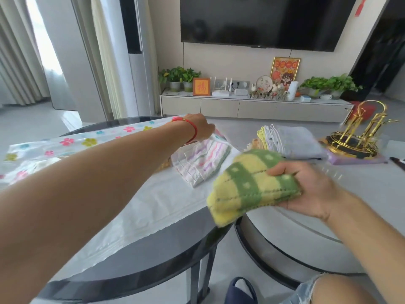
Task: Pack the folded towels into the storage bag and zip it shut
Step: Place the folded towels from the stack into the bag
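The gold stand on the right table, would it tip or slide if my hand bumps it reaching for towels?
The gold stand looks tall, with thin curved hooks above a round base, so it's probably a bit top-heavy. It sits on a smooth table, so a low bump likely slides it; a hit on the hooks might tip it.

Soft cloth against slick plastic and polished tabletops.

The storage bag (122, 194) is thin clear plastic, glossy and creased, its far part printed with bright flowers. The green-and-yellow towel (252, 185) is thick, nubby terry with stitched seams; the striped towel (201, 161) inside the bag looks ribbed and soft. The grey towels (293, 141) look smoother, a flatter weave. The dark round table (135, 279) has a glassy, reflective rim. The gold rack (359, 132) is shiny polished metal.
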Available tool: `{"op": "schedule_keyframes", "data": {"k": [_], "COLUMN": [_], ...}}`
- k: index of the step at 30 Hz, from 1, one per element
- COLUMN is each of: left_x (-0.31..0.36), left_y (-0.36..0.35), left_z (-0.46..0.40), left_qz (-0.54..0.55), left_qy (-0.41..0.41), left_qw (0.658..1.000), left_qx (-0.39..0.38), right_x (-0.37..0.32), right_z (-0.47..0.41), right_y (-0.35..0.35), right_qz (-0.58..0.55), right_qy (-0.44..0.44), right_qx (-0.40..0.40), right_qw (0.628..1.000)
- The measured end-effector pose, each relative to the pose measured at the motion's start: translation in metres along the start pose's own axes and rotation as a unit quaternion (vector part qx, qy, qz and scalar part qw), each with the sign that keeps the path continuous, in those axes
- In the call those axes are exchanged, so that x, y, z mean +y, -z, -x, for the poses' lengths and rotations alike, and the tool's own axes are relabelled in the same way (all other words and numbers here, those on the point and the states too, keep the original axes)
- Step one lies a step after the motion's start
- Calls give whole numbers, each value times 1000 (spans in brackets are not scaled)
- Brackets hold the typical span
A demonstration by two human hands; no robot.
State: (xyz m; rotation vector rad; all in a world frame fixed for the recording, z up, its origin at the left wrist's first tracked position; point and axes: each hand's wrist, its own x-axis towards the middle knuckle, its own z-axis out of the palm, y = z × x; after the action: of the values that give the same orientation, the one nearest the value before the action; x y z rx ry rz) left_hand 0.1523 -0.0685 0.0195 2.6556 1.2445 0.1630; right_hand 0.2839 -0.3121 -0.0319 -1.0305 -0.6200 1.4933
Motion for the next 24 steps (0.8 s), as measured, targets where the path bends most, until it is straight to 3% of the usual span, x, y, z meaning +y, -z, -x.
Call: {"op": "schedule_keyframes", "data": {"k": [2, 5, 8, 12, 19, 21, 24], "left_x": [0, -1, -2, -6, -4, -4, -4], "left_y": [1, 7, 13, 22, 14, 11, 8], "left_z": [-1, -3, -7, -10, -4, -1, 2], "left_qz": [4, 2, -16, -33, -50, -50, -50], "left_qy": [-5, -5, -5, -10, -33, -38, -51], "left_qw": [1000, 1000, 1000, 999, 998, 998, 997], "left_qx": [-4, -6, 18, 40, 35, 32, 43], "right_x": [27, 44, 41, 46, 76, 75, 70], "right_z": [-22, -74, -135, -201, -238, -230, -197], "right_y": [-22, -53, -74, -73, -74, -72, -67], "right_qz": [15, 22, -63, -144, 13, 93, 238], "right_qy": [-43, -53, 2, 101, 76, 63, 45], "right_qx": [-50, -45, 82, 250, 391, 382, 304], "right_qw": [998, 997, 995, 952, 917, 917, 921]}}
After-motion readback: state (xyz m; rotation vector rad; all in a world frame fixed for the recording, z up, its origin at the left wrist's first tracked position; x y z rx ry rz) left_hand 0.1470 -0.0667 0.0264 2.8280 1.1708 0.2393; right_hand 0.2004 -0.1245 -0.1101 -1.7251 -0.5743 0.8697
